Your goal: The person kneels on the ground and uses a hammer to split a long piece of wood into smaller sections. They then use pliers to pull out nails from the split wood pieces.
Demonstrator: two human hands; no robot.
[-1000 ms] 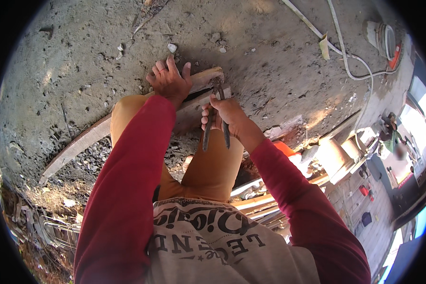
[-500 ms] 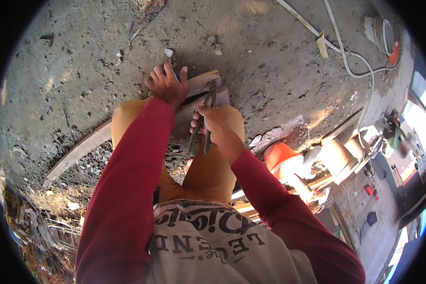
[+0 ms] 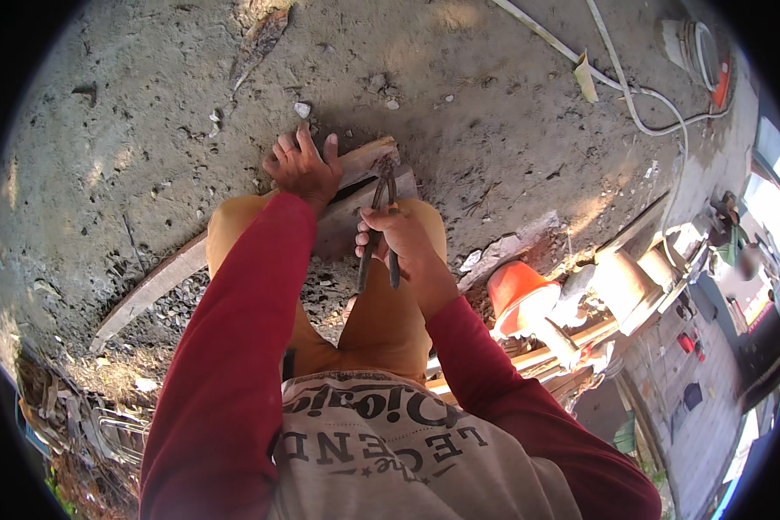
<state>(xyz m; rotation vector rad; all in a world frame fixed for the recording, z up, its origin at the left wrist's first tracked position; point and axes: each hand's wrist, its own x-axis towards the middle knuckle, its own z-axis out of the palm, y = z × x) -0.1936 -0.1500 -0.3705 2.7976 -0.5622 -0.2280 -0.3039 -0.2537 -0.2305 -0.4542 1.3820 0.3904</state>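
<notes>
My right hand (image 3: 396, 232) is closed around the dark handles of metal pincers (image 3: 392, 184). Their jaws meet the far end of a wooden board (image 3: 368, 156), though I cannot make out what they grip there. Pressed on the same board, to the left, is my left hand (image 3: 305, 173), its fingers spread forward and the thumb apart. A second piece of wood (image 3: 342, 217) lies just nearer, with a dark gap between the two. Both pieces rest by my bent knees. A long curved plank (image 3: 152, 282) runs out to the lower left.
Damp, pitted soil with small stones (image 3: 302, 110) spreads ahead. To the right stand an orange bucket (image 3: 522, 299) and pale containers (image 3: 626, 282). A light hose (image 3: 620, 82) curves at the upper right near a white bucket (image 3: 698, 52). Dry debris (image 3: 74, 425) lies lower left.
The pincers stand more upright, their handle ends having swung slightly right with my right hand. My left hand remains on the board. The view has shifted a little.
</notes>
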